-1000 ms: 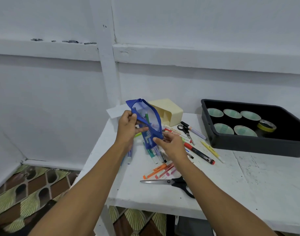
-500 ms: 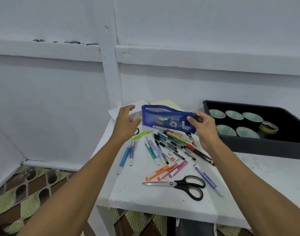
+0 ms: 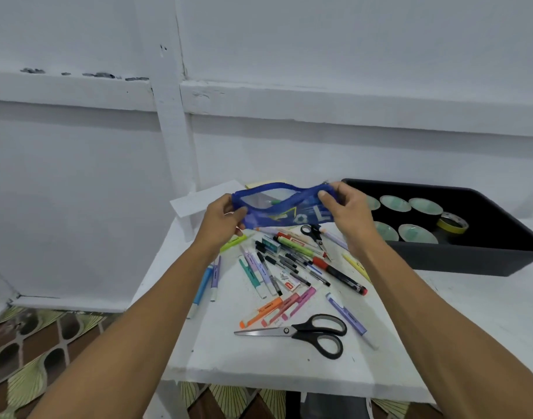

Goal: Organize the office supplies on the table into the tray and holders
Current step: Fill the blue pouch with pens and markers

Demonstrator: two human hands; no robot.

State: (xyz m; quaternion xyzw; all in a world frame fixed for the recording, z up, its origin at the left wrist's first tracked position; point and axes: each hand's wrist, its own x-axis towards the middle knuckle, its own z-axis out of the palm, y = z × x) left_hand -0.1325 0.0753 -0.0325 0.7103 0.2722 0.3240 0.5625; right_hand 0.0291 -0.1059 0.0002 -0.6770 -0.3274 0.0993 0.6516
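With our left hand (image 3: 224,217) and right hand (image 3: 345,211) each pinching an end of the blue mesh pouch (image 3: 284,211) above the scattered pens (image 3: 289,264), we'd best spread its mouth and tip out the green item (image 3: 274,202) inside.

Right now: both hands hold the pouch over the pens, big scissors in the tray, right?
No. Head view: big scissors on the table, not in the tray. Left hand and right hand do hold the pouch over the pens.
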